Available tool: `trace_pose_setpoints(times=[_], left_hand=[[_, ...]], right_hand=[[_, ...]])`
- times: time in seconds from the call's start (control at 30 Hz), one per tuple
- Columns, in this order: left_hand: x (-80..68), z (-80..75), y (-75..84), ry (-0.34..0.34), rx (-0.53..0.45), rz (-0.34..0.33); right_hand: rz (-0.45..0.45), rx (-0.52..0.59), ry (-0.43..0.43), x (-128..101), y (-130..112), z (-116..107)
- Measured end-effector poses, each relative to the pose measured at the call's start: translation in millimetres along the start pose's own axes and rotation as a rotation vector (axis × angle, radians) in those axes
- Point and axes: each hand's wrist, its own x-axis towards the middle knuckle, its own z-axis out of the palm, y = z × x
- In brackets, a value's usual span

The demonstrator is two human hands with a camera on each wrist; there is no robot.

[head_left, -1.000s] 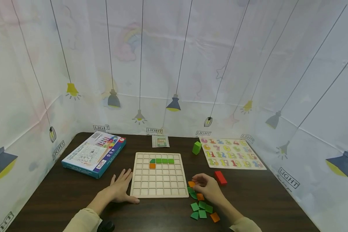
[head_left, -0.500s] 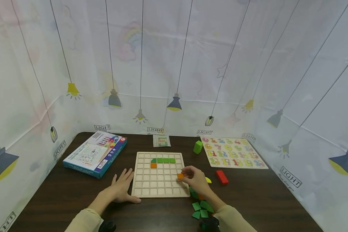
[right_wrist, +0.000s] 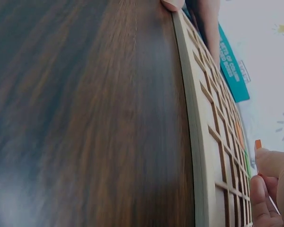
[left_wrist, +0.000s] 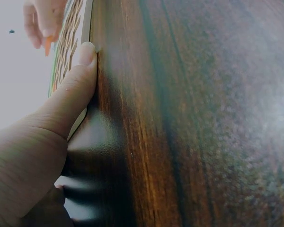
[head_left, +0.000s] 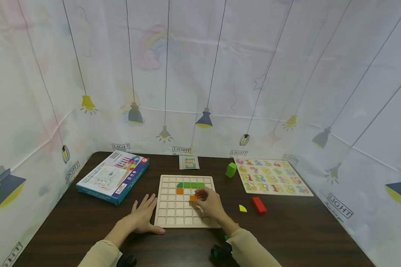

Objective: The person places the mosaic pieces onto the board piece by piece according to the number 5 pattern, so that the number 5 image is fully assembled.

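Over the middle of the wooden grid board [head_left: 186,202], the right hand [head_left: 209,202] pinches an orange tile [head_left: 193,198] between thumb and fingertips, holding it just above the cells below the row of green tiles [head_left: 191,184] and to the right of the orange tile already seated [head_left: 179,190]. Most cells around it lie bare, so there is open room on every side of the pinched piece. The left hand [head_left: 142,217] lies flat on the dark table [head_left: 304,230], fingers spread and gripping nothing, its thumb pressed along the board's near left corner.

To the right, well apart from the board, sit a yellow quarter-round piece [head_left: 242,208], a red block [head_left: 258,204], a green block [head_left: 231,170] and a number puzzle [head_left: 271,176]. A blue box [head_left: 113,176] lies to the left, and a small pattern card [head_left: 189,162] beyond the board's far edge. The right forearm hides the board's near right corner and whatever lies beside it.
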Motion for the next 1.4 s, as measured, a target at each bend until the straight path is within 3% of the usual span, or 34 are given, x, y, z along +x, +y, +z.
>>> trace_pose_setpoints(times=[0.57,0.97,1.4], left_hand=[[-0.3,0.7,4.2,0.004,-0.002,0.019],[1.5,4.4,-2.4,0.012,-0.027,0.058],[-0.1,0.5,-3.1,-0.008,-0.018,0.022]], right_hand=[[0.024,0.023,0.013,20,-10,33],[-0.010,-0.050,0.019,23,-7,44],[-0.033,-0.086,0.017,26,-7,51]])
